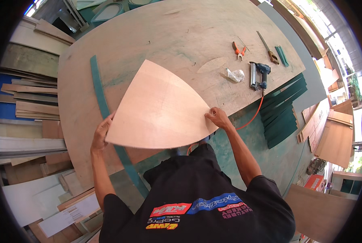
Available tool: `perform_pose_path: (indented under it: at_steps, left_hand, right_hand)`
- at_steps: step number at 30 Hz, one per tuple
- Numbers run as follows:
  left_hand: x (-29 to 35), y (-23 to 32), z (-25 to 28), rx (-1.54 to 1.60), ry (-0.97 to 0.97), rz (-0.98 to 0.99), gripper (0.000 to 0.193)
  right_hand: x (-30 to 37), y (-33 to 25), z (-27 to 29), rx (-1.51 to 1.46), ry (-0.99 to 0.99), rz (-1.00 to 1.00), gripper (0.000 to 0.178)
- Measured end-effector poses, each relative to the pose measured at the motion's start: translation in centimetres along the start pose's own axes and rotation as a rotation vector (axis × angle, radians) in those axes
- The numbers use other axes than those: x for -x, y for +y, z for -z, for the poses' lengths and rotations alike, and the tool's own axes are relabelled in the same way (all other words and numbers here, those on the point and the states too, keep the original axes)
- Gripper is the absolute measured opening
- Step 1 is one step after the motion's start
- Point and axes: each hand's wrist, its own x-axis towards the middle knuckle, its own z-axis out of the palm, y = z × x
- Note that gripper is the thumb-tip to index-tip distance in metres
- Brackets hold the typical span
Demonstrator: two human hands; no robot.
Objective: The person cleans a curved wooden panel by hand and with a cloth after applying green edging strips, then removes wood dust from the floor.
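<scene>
A thin, light plywood piece (160,107), roughly triangular with curved edges, is held up over the near part of the worktable (177,32). My left hand (103,133) grips its left corner, fingers partly hidden at the edge. At the right corner, my right hand (217,117) pinches the edge with the thumb on top. A long green strip (99,87) lies on the table and passes beneath the plywood and my left forearm.
On the table's right are orange-handled pliers (238,51), a handsaw (269,49), short green strips (282,56), a nail gun (260,75) with an orange hose (254,117), and a clear plastic bag (235,75). Green boards (282,115) lie beyond its right edge; stacked planks (35,89) stand left.
</scene>
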Motion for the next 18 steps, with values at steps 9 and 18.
perform_pose_path:
  at_steps: [9,18]
  left_hand:
    - [-1.4,-9.8,0.8,-0.585,0.113,0.025,0.049]
    - [-9.8,-14.8,-5.9,-0.974,0.555,-0.045,0.059]
  right_hand:
    - [-1.0,4.6,0.0,-0.165,0.185,0.02,0.06]
    - [-8.0,3.4,3.2,0.078,0.256,-0.043,0.061]
